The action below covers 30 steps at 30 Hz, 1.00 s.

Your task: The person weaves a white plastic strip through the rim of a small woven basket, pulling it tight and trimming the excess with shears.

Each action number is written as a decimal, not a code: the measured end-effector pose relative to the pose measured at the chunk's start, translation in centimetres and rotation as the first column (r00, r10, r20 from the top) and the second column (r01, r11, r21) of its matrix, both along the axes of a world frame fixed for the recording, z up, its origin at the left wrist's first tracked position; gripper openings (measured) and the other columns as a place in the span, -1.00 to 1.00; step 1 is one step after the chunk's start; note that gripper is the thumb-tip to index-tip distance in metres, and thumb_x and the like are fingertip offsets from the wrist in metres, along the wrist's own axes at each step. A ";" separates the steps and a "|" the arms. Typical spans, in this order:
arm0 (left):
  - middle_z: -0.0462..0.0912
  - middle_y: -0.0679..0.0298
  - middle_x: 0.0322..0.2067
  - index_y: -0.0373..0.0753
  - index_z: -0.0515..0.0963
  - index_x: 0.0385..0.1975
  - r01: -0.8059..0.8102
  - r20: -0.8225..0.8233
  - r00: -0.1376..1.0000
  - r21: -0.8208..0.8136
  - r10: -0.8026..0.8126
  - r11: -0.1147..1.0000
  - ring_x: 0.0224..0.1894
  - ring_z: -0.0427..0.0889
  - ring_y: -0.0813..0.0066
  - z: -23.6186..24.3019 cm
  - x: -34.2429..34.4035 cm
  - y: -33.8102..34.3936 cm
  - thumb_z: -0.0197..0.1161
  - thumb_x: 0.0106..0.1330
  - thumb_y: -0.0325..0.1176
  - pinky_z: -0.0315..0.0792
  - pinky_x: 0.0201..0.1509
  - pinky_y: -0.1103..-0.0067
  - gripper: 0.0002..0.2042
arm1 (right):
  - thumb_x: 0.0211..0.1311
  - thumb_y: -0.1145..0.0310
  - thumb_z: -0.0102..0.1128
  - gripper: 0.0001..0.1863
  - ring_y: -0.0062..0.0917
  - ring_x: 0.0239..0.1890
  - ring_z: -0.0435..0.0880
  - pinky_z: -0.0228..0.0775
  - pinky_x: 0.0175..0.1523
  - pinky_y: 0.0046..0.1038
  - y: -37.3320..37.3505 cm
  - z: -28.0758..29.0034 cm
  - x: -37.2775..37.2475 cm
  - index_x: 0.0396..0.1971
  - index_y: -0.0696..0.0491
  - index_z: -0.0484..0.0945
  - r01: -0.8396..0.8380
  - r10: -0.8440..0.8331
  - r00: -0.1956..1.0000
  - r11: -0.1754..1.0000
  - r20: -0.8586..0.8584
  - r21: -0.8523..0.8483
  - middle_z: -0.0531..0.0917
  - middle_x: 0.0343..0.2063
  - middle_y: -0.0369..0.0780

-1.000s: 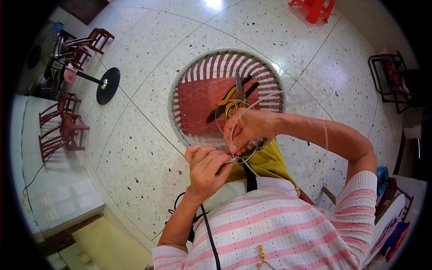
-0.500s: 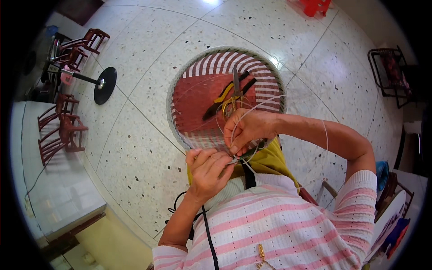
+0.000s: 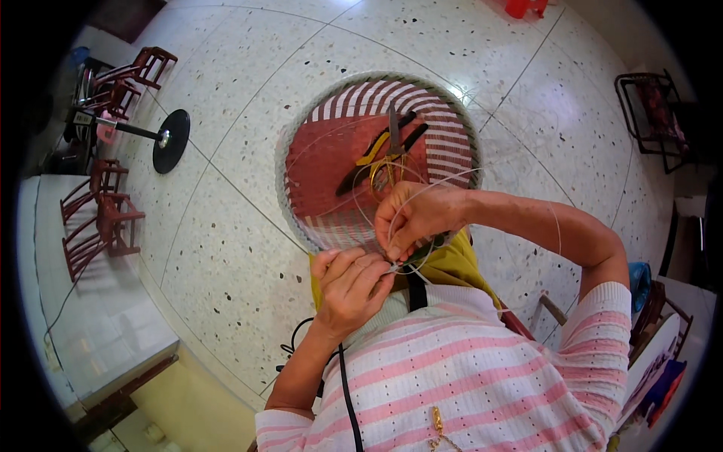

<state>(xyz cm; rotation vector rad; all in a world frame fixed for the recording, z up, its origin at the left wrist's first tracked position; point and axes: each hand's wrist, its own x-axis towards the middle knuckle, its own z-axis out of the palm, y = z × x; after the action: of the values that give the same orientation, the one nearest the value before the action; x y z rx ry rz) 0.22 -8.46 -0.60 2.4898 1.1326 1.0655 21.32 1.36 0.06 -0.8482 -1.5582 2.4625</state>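
Note:
A round woven basket [image 3: 282, 162] with a pale rim and red-and-white stripes rests before me, its near edge over my lap. At that near edge my left hand [image 3: 348, 290] is closed, pressing a thin pale strip with thumb and fingers. Right beside it, my right hand [image 3: 420, 215] pinches a thin white plastic strand [image 3: 452, 176] between thumb and fingertips. The strand loops up over the right hand and out to the right. Inside the basket lie scissors [image 3: 394, 134] with gold-coloured handles and a black-and-yellow hand tool, perhaps pliers [image 3: 374, 149]. My fingers partly hide the strip's exact path.
Small red-brown chairs [image 3: 117, 215] and a stand with a round black base [image 3: 172, 142] are at the left. A dark-framed chair [image 3: 649, 113] is at the far right, a red stool [image 3: 526, 7] at the top. A black cable [image 3: 347, 392] runs down my front.
The view has shifted slightly. The white strand's loops have moved a little, bulging farther right by my forearm. Both hands keep nearly the same place and grip.

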 end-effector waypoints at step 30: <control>0.64 0.38 -0.45 -0.12 0.59 -0.45 -0.002 0.088 0.996 -0.061 0.007 0.998 -0.26 0.58 0.36 2.0 1.0 5.0 0.50 -0.15 -0.45 0.16 0.27 0.35 -0.75 | 0.10 0.48 0.48 -0.82 -0.74 -0.51 0.64 0.38 -0.47 -0.72 4.6 0.5 0.6 -0.33 0.18 0.65 -0.028 0.026 0.995 0.999 -0.098 -0.026 0.73 -0.50 -0.27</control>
<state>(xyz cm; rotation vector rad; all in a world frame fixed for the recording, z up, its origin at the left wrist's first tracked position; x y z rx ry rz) 1.20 -3.51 1.42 2.3709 1.1282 1.1128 21.90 6.01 0.59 -0.7033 -1.5161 2.5091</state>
